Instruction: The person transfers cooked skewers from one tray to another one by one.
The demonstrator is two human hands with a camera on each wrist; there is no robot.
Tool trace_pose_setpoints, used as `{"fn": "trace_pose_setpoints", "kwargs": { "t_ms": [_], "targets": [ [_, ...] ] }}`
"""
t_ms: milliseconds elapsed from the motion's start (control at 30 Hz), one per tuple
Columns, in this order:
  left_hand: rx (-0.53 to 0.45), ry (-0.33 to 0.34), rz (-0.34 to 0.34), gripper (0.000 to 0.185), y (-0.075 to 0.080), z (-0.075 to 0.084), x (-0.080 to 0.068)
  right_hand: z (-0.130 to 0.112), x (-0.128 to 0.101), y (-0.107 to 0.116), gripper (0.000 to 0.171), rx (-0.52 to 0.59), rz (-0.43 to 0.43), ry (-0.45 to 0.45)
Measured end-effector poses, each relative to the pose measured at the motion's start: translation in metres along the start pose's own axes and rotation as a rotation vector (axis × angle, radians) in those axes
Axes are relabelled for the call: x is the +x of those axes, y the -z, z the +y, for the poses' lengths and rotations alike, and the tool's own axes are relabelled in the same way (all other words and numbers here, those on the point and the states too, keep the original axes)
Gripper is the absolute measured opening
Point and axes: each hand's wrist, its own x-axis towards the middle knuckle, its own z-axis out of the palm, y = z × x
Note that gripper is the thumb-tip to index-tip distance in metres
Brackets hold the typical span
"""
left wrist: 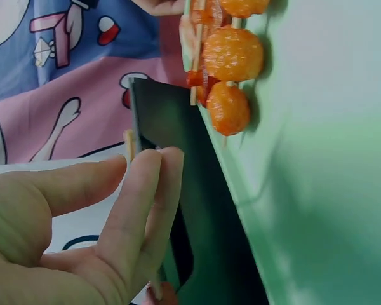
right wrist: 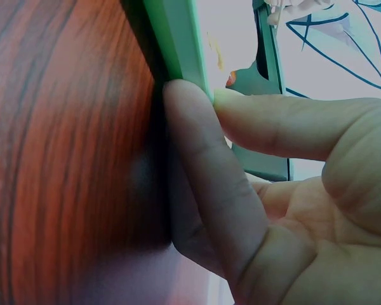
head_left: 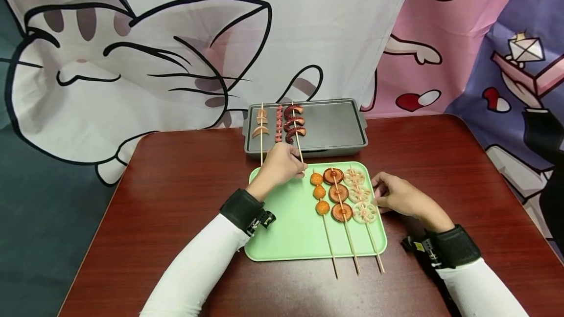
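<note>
My left hand pinches the bare stick end of a skewer with dark red curled pieces, whose food end lies on the grey baking pan. In the left wrist view, a bit of stick shows between thumb and fingertips. Beside it on the pan are a skewer of thin pink-red pieces, its stick hidden by my hand, and one with pale orange slices. My right hand pinches the right rim of the light green tray between thumb and finger.
On the green tray's right half lie skewers of orange balls, brown mushroom-like rounds and lotus root slices. Their sticks reach past the near rim. The reddish-brown table ends at a cartoon-printed cloth behind.
</note>
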Motion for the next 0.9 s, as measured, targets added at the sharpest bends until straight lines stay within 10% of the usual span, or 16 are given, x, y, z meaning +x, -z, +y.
{"fn": "trace_pose_setpoints", "kwargs": {
  "t_ms": [367,900],
  "targets": [
    [0.014,-0.001,0.014,0.041,-0.0040,-0.0029,0.0047,0.0005,-0.0004,-0.0002,0.035,-0.004,0.005,0.002],
    [-0.322,0.056,-0.008,0.040,0.0002,-0.0037,-0.0048,-0.0004,-0.0001,0.0004,0.034,-0.013,0.006,0.004]
  ]
}}
